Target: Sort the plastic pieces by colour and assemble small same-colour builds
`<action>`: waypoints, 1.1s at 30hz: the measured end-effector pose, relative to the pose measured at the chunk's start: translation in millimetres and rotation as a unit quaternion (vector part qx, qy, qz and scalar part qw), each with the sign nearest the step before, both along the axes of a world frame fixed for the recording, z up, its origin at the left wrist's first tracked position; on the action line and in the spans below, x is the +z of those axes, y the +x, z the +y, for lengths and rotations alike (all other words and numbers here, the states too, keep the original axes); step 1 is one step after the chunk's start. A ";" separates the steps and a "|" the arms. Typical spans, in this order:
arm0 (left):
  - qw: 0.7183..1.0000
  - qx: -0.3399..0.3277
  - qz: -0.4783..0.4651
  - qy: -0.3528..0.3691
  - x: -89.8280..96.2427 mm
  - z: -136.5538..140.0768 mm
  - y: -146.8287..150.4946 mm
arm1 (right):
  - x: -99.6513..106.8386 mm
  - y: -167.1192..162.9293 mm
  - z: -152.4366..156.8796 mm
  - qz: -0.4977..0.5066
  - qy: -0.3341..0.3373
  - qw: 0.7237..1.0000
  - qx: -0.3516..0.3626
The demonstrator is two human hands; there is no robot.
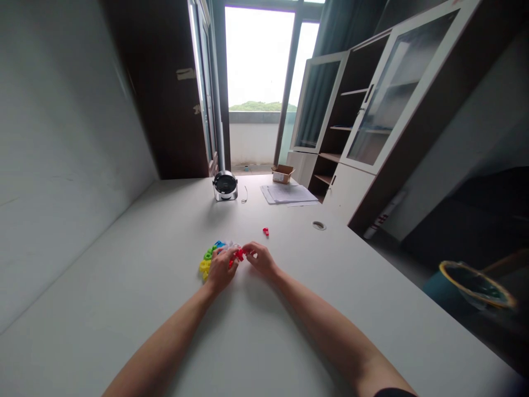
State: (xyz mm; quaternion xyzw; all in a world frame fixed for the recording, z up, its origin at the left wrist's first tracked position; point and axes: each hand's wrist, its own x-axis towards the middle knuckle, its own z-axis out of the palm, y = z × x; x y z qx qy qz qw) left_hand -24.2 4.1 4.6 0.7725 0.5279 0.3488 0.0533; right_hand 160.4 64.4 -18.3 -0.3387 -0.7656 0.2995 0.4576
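A cluster of small coloured plastic pieces lies on the white table, with yellow pieces (204, 267) at the left, green pieces (208, 253) and a blue piece (219, 244) behind, and whitish pieces (231, 246) at the back. My left hand (223, 268) rests over the cluster's right side, its fingers closed on red plastic pieces (239, 254). From the right, my right hand (258, 257) pinches the edge of the same red pieces. My fingers partly hide them, so their exact shape is unclear. A separate red piece (265, 232) lies farther back, touched by neither hand.
Behind the pieces stand a round black device on a metal bracket (225, 186) and a thin cord loop (244, 196). Papers (291, 193) and an open cardboard box (282, 174) lie at the back right. A cable hole (319, 225) is near the table's right edge.
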 end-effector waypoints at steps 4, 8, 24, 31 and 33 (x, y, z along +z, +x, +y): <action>1.000 0.002 -0.008 0.006 -0.6 0.6 -0.1 | -4.2 0.4 2.1 -0.001 -0.030 1.000 -0.005; 0.999 0.011 -0.022 0.019 -0.6 1.3 -1.3 | -8.5 0.1 3.9 0.015 -0.043 0.999 -0.018; 0.998 0.033 -0.042 0.027 -1.4 1.3 -0.9 | 11.4 29.9 17.3 -0.078 0.055 0.995 -0.030; 0.999 0.008 -0.028 0.016 -4.0 1.5 -0.5 | 9.8 105.4 59.4 -0.205 -0.016 0.935 -0.289; 1.000 0.005 -0.024 0.016 -2.9 0.8 0.3 | 3.4 114.6 64.6 -0.242 -0.048 0.923 -0.297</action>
